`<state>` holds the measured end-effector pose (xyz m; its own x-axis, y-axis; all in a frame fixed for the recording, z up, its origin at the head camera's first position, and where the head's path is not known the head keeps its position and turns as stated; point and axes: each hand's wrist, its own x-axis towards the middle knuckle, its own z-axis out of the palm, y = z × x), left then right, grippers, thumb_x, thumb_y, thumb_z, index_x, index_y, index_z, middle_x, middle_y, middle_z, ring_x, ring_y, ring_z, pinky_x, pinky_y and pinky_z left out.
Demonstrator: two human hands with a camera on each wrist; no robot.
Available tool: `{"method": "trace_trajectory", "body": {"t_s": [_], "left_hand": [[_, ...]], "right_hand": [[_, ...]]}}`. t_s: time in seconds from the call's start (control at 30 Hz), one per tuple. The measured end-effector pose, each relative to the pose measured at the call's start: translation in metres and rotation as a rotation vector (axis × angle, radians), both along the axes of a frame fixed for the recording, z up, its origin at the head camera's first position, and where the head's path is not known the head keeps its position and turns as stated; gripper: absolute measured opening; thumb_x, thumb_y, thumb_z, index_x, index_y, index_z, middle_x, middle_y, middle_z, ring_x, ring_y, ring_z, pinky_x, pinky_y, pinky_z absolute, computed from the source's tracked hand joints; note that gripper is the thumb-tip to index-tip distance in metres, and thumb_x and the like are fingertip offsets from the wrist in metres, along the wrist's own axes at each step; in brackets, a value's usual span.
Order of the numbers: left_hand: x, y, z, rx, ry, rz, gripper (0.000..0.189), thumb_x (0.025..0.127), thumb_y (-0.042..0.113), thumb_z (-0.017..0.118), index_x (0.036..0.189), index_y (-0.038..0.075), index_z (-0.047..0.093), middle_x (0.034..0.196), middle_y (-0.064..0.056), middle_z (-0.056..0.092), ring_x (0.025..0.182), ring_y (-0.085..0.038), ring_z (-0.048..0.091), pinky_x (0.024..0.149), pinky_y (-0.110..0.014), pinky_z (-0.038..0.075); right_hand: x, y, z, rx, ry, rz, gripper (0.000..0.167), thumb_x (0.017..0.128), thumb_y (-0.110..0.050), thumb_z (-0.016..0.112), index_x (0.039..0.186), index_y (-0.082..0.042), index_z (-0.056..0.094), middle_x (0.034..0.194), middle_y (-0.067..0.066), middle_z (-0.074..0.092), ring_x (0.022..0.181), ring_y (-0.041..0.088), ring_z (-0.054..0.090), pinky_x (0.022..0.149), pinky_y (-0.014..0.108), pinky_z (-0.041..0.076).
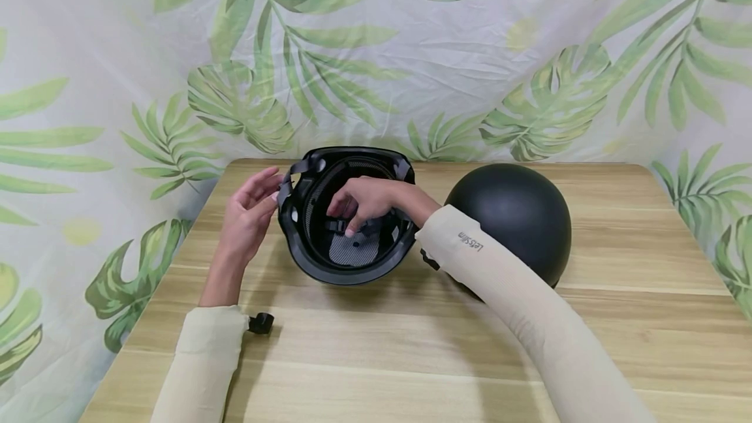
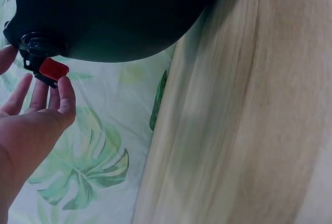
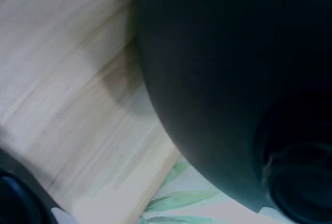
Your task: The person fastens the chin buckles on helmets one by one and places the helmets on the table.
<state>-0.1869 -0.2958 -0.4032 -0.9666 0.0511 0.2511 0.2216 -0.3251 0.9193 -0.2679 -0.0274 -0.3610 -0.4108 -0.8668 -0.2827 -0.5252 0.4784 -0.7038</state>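
An upturned black helmet (image 1: pixel 346 276) stands on the table, its grey mesh lining and inner straps facing up. At its left side my left hand (image 1: pixel 243 220) pinches the strap's buckle; in the left wrist view, a red piece (image 2: pixel 53 69) on the black buckle lies at the fingertips. My right hand (image 1: pixel 367 201) reaches over the opening, fingers loosely bent and thumb pointing down above a small strap slider (image 1: pixel 336 226). No held thing shows in it. The right wrist view does not show this hand, only a dark curved helmet shell (image 3: pixel 218 89) close up.
A second black helmet (image 1: pixel 517 220) sits dome-up to the right, partly behind my right forearm. The wood-grain table (image 1: pixel 364 358) ends at a leaf-patterned cloth (image 1: pixel 352 51) hanging behind it. Wrist cameras (image 1: pixel 261 323) stick out from the sleeves.
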Motion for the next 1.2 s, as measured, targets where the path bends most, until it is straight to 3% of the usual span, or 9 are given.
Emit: {"method": "trace_trajectory", "body": {"t_s": [0.23,0.4,0.6,0.9,1.2], "left_hand": [[0.000,0.001,0.001,-0.002,0.025,-0.034,0.053,0.101,-0.012,0.058,0.152,-0.012,0.044,0.129,-0.010,0.071,0.115,-0.016,0.068,0.096,-0.021,0.057],[0.001,0.002,0.002,-0.003,0.025,-0.019,0.051,0.100,-0.013,0.059,0.150,-0.011,0.048,0.124,-0.008,0.073,0.112,-0.015,0.069,0.094,-0.020,0.057],[0.001,0.006,0.004,-0.033,0.028,0.074,0.047,0.098,-0.018,0.056,0.143,-0.007,0.056,0.111,-0.002,0.075,0.101,-0.011,0.070,0.087,-0.019,0.057],[0.002,0.009,0.010,-0.137,0.035,0.209,0.043,0.096,-0.014,0.065,0.138,-0.005,0.063,0.102,0.003,0.076,0.093,-0.007,0.071,0.082,-0.017,0.056],[0.001,0.012,0.008,-0.170,0.066,0.295,0.044,0.094,-0.016,0.068,0.137,-0.007,0.065,0.096,0.004,0.075,0.088,-0.007,0.070,0.077,-0.016,0.055]], "right_hand": [[-0.001,0.004,-0.006,-0.019,-0.049,-0.027,0.055,0.092,-0.013,0.085,0.144,-0.008,0.065,0.144,0.010,0.068,0.133,0.024,0.066,0.112,0.032,0.053],[0.001,0.004,-0.007,-0.006,-0.074,-0.018,0.052,0.094,-0.010,0.082,0.143,-0.007,0.065,0.143,0.012,0.069,0.130,0.024,0.067,0.110,0.031,0.054],[0.003,0.002,-0.008,0.008,-0.042,-0.031,0.046,0.096,-0.009,0.079,0.141,-0.009,0.068,0.136,0.009,0.073,0.125,0.021,0.070,0.106,0.029,0.056],[0.009,-0.003,-0.008,0.004,0.047,-0.043,0.037,0.097,-0.012,0.079,0.133,-0.010,0.073,0.114,0.005,0.076,0.107,0.015,0.072,0.093,0.025,0.058],[0.011,0.000,-0.002,-0.016,0.042,-0.052,0.033,0.099,-0.013,0.077,0.131,-0.011,0.072,0.111,0.002,0.076,0.108,0.013,0.072,0.095,0.025,0.057]]}}
